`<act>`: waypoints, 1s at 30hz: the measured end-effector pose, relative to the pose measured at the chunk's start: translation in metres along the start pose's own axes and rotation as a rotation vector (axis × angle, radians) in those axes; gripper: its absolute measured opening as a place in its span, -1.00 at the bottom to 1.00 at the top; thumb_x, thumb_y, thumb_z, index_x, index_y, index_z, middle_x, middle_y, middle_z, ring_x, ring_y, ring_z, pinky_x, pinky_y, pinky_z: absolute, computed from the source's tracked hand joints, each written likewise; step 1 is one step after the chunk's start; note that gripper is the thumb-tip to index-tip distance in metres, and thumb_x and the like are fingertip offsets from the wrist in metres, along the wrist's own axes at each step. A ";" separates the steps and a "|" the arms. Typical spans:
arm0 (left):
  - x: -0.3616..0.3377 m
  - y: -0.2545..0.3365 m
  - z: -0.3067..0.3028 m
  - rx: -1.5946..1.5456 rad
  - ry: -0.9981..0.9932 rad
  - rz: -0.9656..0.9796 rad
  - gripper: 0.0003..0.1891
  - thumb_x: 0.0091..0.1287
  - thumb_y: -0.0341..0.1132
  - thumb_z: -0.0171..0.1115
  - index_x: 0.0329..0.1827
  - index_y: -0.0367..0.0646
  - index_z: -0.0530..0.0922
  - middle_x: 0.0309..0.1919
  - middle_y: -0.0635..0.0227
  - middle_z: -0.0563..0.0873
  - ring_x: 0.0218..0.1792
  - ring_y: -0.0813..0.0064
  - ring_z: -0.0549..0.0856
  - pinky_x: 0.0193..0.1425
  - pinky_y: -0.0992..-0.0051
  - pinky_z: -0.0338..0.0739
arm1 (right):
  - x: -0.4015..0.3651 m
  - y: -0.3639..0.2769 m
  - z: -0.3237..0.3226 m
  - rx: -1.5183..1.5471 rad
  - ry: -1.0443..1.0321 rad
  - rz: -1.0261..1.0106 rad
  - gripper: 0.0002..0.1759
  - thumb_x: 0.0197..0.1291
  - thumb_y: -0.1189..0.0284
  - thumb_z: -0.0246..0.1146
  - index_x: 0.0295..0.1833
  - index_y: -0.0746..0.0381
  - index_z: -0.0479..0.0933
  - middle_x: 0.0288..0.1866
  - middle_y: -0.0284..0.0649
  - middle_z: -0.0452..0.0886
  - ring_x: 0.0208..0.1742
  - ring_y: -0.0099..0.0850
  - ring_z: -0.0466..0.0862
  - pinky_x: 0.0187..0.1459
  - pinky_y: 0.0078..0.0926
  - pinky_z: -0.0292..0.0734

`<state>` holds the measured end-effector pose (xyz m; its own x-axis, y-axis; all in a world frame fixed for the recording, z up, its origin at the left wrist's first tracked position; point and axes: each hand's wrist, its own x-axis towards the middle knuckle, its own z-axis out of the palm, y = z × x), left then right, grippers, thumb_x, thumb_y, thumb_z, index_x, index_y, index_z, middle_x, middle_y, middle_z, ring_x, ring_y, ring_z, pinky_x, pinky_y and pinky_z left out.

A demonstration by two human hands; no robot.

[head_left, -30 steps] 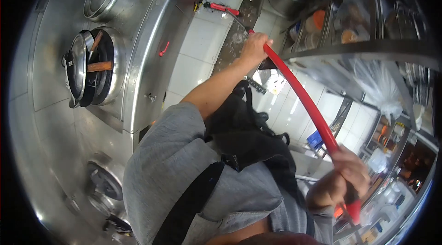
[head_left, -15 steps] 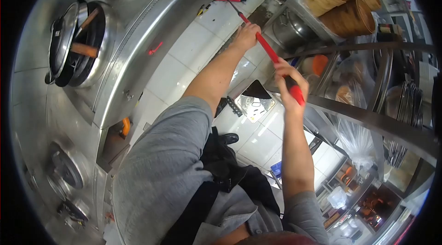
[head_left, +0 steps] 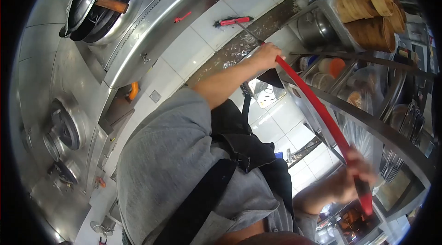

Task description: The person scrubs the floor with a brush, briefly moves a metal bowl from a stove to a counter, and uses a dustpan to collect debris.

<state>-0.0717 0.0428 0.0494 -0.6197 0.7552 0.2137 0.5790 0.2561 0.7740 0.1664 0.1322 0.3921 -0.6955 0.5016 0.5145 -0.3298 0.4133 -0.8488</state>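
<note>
A long red-handled brush [head_left: 317, 104] runs diagonally across the head view. My left hand [head_left: 269, 56] is wrapped round the handle's lower part, near the thin dark shaft. Near the handle's end, my right hand [head_left: 357, 178] grips it, smeared by motion. The red brush head with dark bristles [head_left: 235, 21] rests on the white floor tiles [head_left: 186, 54], beside a dark, wet floor channel [head_left: 230, 51].
On the left is a steel cooking counter [head_left: 73, 65] with woks and pans [head_left: 99, 5]. Bamboo steamers [head_left: 368, 10] and a large steel pot [head_left: 315, 31] stand upper right. A metal shelf rack [head_left: 363, 111] holds containers and plates on the right.
The handle has been drawn down and right. My right hand has moved far to the lower right, my left hand slightly. The brush head has shifted closer to the channel, and the view has turned.
</note>
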 end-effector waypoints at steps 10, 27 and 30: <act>-0.091 -0.055 -0.005 0.110 0.205 -0.253 -0.72 0.19 -0.23 0.24 -0.59 -0.19 0.48 -0.51 0.14 0.58 -0.30 0.07 0.59 -0.13 0.16 0.46 | -0.046 0.020 0.051 0.147 -0.106 0.217 -0.85 0.02 0.59 0.22 -0.32 0.34 0.37 -0.61 -0.12 0.48 -0.45 -0.14 0.63 -0.09 0.14 0.53; -0.047 0.065 0.028 -0.233 -0.032 0.142 -0.70 0.17 -0.26 0.27 -0.63 -0.20 0.42 -0.55 0.15 0.55 -0.37 0.09 0.55 -0.23 0.20 0.44 | -0.066 -0.073 -0.009 -0.086 -0.082 -0.152 -0.82 0.25 0.40 0.12 -0.35 0.27 0.36 -0.62 -0.27 0.41 -0.61 -0.42 0.54 -0.42 -0.31 0.64; -0.049 0.070 0.021 -0.210 -0.167 0.198 -0.71 0.16 -0.27 0.29 -0.62 -0.20 0.42 -0.56 0.16 0.54 -0.38 0.10 0.55 -0.24 0.20 0.43 | -0.065 -0.079 -0.005 -0.028 -0.246 -0.199 -0.81 0.16 0.46 0.24 -0.41 0.29 0.38 -0.64 -0.28 0.42 -0.58 -0.43 0.59 -0.47 -0.37 0.67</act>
<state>0.0103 0.0371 0.0805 -0.4000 0.8710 0.2851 0.5469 -0.0228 0.8369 0.2406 0.0705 0.4264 -0.7541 0.2112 0.6219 -0.4595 0.5069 -0.7293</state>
